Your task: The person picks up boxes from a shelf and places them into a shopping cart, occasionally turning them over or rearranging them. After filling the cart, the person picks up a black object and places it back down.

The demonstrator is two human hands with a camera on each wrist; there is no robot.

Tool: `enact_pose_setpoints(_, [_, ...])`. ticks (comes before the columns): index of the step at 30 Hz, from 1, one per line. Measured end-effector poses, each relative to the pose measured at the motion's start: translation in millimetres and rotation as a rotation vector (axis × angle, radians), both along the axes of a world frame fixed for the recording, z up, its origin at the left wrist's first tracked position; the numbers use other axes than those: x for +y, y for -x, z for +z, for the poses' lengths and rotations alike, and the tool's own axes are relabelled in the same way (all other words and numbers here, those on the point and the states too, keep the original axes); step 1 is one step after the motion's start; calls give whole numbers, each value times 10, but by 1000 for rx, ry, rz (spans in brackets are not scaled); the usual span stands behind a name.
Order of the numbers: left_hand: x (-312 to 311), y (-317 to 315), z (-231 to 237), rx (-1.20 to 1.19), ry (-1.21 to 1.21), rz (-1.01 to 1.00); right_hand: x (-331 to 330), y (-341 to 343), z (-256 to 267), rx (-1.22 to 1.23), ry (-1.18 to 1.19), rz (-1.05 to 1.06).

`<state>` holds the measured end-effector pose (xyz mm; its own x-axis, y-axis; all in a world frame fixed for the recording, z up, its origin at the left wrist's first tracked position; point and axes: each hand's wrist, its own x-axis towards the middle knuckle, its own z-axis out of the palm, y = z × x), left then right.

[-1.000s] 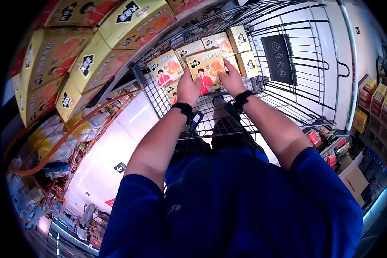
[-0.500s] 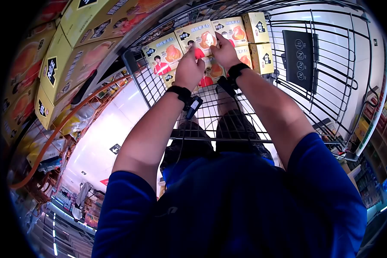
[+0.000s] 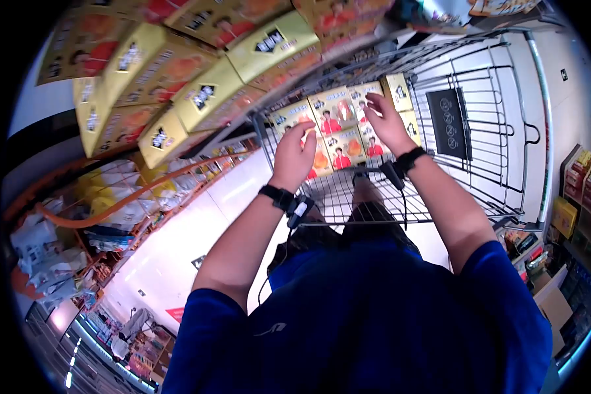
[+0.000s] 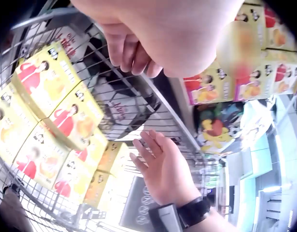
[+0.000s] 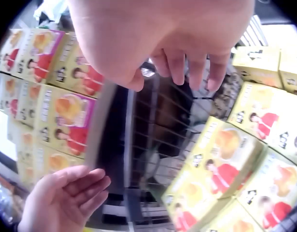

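Observation:
Yellow boxes printed with a red-clad figure (image 3: 335, 110) sit side by side in a wire shopping cart (image 3: 505, 134) in the head view. The left hand (image 3: 295, 155) hovers over the near left part of the boxes, fingers relaxed and holding nothing. Above the right part of the boxes is the right hand (image 3: 385, 123), also empty with loosely bent fingers. In the left wrist view the right hand (image 4: 165, 169) shows its palm, apart from the boxes (image 4: 76, 118). The left hand (image 5: 61, 200) appears empty in the right wrist view, beside the boxes (image 5: 221, 157).
Stacked yellow boxes (image 3: 200, 95) stand on a display to the left of the cart. Below them an orange-railed rack (image 3: 121, 203) holds bagged goods. A black sign panel (image 3: 449, 123) hangs on the cart's wire side. Shelves with packages (image 3: 581, 190) line the far right.
Both hands have let go of the box they held and moved apart; it now lies among the others in the cart. The head view has shifted, showing more of the stacked display.

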<state>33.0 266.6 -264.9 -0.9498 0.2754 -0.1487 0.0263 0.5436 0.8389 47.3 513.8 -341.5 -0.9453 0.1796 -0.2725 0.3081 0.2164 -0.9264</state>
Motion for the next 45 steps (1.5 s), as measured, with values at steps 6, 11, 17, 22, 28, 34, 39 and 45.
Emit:
enact_pose_setpoints(6, [-372, 239, 1482, 268, -166, 0, -391, 161, 1860, 302, 136, 38])
enact_pose_setpoints(11, [-594, 640, 2450, 518, -234, 85, -754, 495, 3050, 628, 55, 135])
enact_pose_setpoints(17, [-476, 1360, 3241, 689, -318, 202, -1286, 1000, 3784, 662, 202, 133])
enact_pose_setpoints(22, [-382, 1756, 3847, 727, -311, 200, -1428, 1184, 4203, 739, -6, 88])
enact_pose_setpoints(28, [-439, 2120, 3981, 590, -407, 28, -1366, 1211, 4247, 745, -62, 70])
enact_pose_setpoints(34, [-477, 1709, 3999, 662, -551, 69, -1335, 1063, 4269, 789, -84, 83])
enact_pose_setpoints(39, [-767, 1167, 4012, 691, -740, -45, -1337, 556, 4177, 930, -209, 38])
enact_pose_setpoints(45, [-705, 309, 3478, 308, -733, -12, -986, 18, 3724, 791, 35, 186])
